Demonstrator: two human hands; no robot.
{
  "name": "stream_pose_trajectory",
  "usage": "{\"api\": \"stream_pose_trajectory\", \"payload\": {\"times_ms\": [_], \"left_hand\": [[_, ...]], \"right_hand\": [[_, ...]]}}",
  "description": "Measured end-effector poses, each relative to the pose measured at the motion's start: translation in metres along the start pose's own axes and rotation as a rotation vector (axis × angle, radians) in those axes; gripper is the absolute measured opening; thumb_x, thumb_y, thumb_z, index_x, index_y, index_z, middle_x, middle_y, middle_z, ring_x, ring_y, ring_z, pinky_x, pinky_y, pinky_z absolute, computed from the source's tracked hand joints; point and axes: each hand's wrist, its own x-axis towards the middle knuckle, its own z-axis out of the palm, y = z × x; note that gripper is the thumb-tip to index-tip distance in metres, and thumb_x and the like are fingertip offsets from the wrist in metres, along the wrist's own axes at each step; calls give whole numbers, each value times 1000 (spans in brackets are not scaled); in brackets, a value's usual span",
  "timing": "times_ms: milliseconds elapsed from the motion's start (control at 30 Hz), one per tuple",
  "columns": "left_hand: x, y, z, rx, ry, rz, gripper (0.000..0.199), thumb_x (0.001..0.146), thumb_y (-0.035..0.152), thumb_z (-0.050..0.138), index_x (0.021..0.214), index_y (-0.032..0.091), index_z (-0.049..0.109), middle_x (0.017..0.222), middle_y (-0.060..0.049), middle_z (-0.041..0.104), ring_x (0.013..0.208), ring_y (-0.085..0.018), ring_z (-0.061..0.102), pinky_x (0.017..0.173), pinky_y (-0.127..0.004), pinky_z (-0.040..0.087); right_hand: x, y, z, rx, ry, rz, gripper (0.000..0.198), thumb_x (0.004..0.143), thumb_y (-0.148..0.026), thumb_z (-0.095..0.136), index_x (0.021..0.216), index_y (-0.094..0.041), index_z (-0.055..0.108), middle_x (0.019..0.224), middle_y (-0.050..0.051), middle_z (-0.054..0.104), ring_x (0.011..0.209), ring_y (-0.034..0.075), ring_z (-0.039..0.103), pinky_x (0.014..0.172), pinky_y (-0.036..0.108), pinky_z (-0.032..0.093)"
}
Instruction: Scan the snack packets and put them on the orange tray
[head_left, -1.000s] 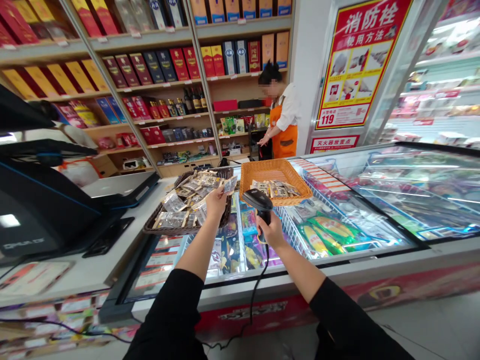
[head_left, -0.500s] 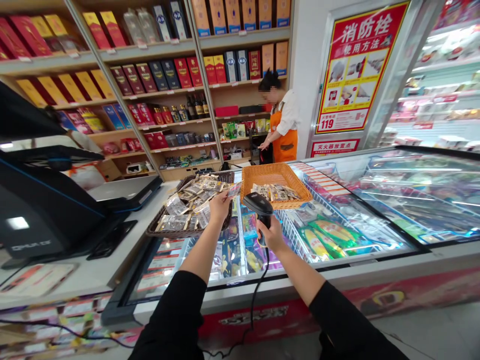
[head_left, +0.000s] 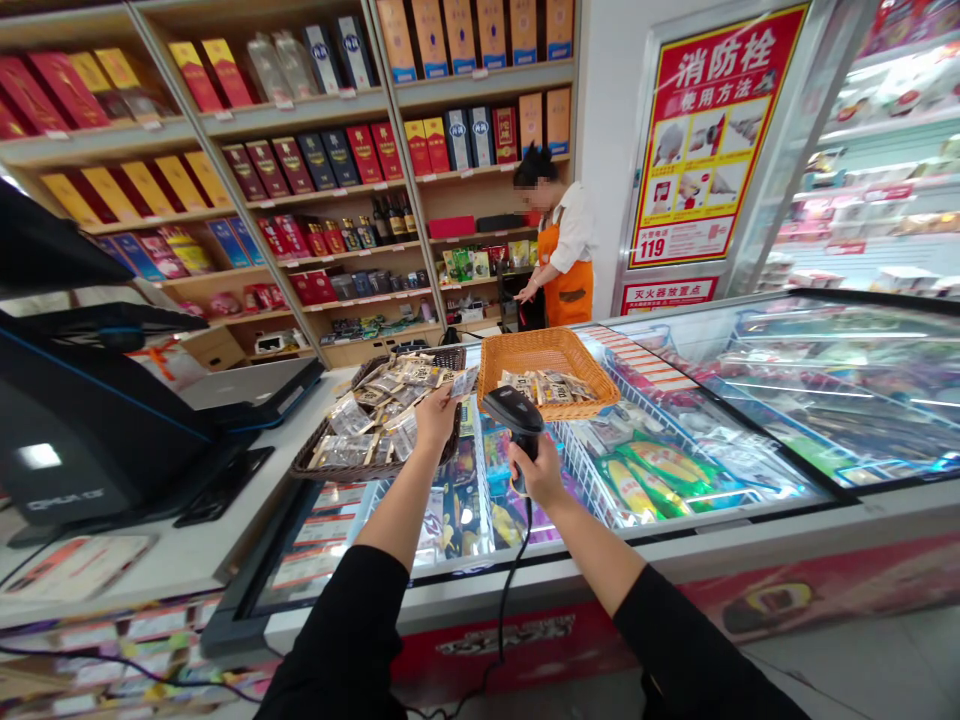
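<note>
Shop interior, glass-topped freezer counter [head_left: 675, 525]. Left hand [head_left: 436, 415] pinching small snack packet [head_left: 463, 381] above dark wicker basket [head_left: 322, 463]. Right hand [head_left: 537, 472] gripping corded barcode scanner [head_left: 511, 408], aimed at packet. Orange basket [head_left: 525, 352] nearly empty; dark basket well filled.

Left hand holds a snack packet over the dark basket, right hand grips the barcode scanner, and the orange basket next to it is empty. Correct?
Not quite: the orange basket is not empty. The head view shows a row of small packets lying in it. The rest stands: the left hand holds a snack packet over the dark basket, and the right hand grips the barcode scanner.
</note>
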Motion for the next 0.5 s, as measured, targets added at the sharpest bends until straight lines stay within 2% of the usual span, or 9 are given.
{"api": "stream_pose_trajectory", "payload": {"times_ms": [100, 200, 300, 400, 500], "left_hand": [[2, 10, 0, 95, -1, 140, 44, 88, 20, 40, 128, 22, 59, 122, -5, 66, 113, -22, 60, 97, -32, 43], [5, 33, 15, 182, -47, 352, 50, 91, 16, 30, 137, 23, 50, 139, -5, 53, 134, -19, 41, 112, -38, 29], [9, 62, 49, 299, -267, 487, 46, 94, 30, 35, 138, 28, 48, 148, -5, 43, 143, -23, 24, 117, -51, 9], [15, 88, 87, 367, -563, 472, 49, 94, 47, 33, 138, 32, 47, 152, -6, 35, 144, -27, 20, 113, -60, 2], [26, 101, 110, 377, -647, 407, 51, 95, 49, 27, 140, 32, 44, 155, -6, 29, 145, -29, 14, 110, -65, 1]], "right_hand": [[7, -2, 1, 20, 131, -58, 26, 81, -46, 60, 76, -22, 49, 47, -7, 50, 37, 12, 47, 41, 25, 41], [19, -5, -3, 144, 385, -50, 30, 81, -49, 58, 78, -24, 41, 50, -8, 48, 35, 11, 45, 38, 25, 39], [30, -5, -10, 219, 588, -35, 31, 80, -49, 57, 82, -25, 38, 52, -9, 47, 34, 11, 43, 36, 25, 39], [34, -1, -16, 234, 674, -11, 29, 80, -46, 57, 83, -25, 38, 54, -8, 49, 35, 12, 44, 37, 26, 39], [34, 4, -18, 232, 688, 21, 28, 79, -44, 58, 83, -25, 38, 53, -7, 49, 35, 12, 44, 36, 25, 39]]}}
